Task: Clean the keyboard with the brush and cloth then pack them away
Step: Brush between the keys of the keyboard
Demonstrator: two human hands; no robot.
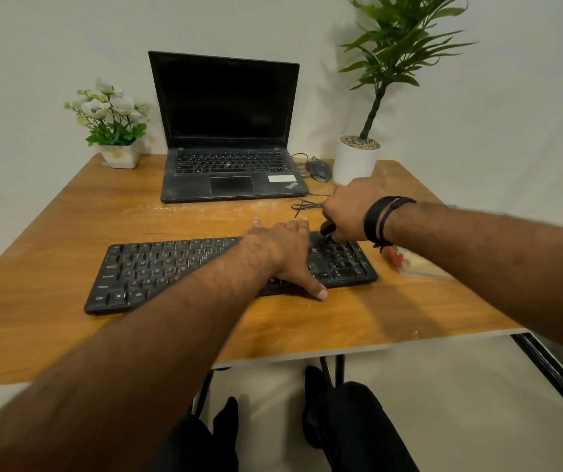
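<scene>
1. Pots: a round white pot filled with pebbles holds a tall leafy plant; a squarish pale pot holds white flowers.
2. Clear plastic pouch, contents unclear, lies just right of the flat black keyboard on the wooden table.
3. Left hand presses flat on the keys, fingers straight.
4. Right hand grips a dark brush over the right-hand keys.

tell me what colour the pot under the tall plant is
White, plain: the pot shows clearly in the head view.
</scene>
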